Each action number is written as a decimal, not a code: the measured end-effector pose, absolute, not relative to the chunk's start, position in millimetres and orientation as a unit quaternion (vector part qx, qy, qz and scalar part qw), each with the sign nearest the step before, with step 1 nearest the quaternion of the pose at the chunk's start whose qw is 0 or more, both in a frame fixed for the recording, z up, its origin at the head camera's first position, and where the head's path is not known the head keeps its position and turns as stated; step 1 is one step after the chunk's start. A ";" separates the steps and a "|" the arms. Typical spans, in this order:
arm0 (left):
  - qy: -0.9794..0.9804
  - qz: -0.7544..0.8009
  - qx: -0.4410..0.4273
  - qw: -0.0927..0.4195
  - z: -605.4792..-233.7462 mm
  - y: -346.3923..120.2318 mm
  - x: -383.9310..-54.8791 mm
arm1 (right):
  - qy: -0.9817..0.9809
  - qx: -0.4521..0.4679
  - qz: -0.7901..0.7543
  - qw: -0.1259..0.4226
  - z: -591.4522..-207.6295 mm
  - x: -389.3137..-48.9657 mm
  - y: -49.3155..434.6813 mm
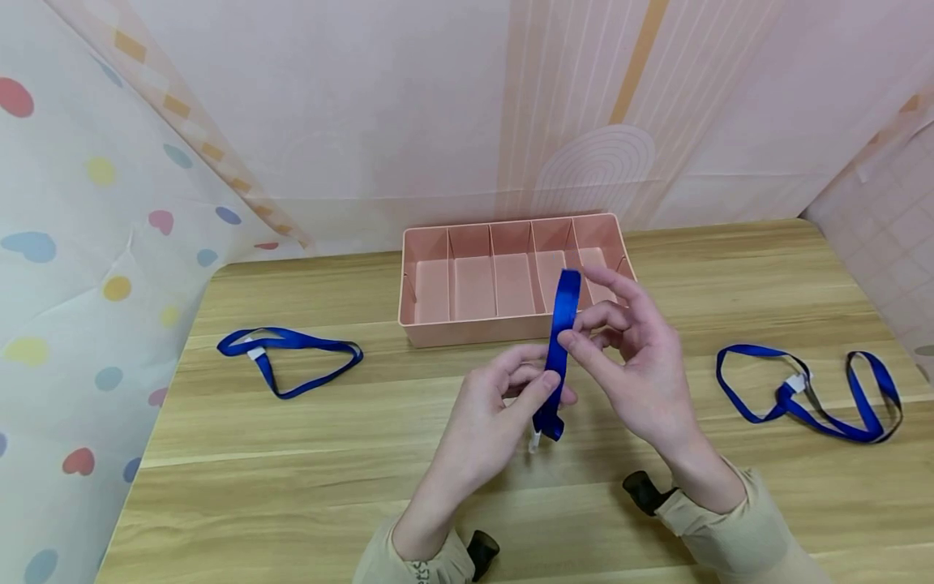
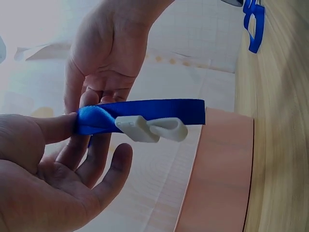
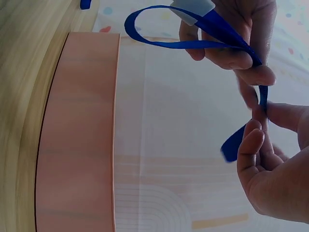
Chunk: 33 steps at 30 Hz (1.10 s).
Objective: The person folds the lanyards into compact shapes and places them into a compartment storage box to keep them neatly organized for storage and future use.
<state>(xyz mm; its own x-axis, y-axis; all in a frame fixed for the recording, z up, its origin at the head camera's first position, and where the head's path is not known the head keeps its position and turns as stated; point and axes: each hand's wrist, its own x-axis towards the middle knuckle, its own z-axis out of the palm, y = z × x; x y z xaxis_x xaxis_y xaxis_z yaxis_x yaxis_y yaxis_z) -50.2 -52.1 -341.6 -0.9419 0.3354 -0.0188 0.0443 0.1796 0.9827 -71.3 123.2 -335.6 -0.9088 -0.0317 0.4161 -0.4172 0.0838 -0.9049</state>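
Observation:
A blue lanyard (image 1: 564, 316), folded into a narrow loop, is held in the air in front of the pink box. My left hand (image 1: 477, 414) pinches its lower part between thumb and fingers. Higher up, my right hand (image 1: 642, 365) pinches the same strap with thumb and fingertips, index finger lifted near the folded top. A white plastic clip (image 2: 137, 128) hangs from the lanyard's lower end, as the left wrist view shows. In the right wrist view a wider loop of the strap (image 3: 159, 44) extends past the left hand's fingers.
The pink box (image 1: 474, 331), with several compartments in a row, stands at the table's back edge. A second blue lanyard (image 1: 267, 378) lies on the wooden table (image 1: 292, 503) at left, a third (image 1: 861, 434) at right. Patterned cloth (image 1: 365, 105) hangs behind.

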 end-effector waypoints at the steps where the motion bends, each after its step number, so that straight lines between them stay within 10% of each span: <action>1: 0.758 0.631 0.118 0.117 -341.2 -51.9 -50.3 | -0.724 0.154 0.656 0.148 -335.6 -71.4 123.1; 33: 0.752 0.646 0.104 0.079 -342.0 -52.6 -50.6 | -0.786 0.201 0.529 0.248 -338.0 -74.7 126.9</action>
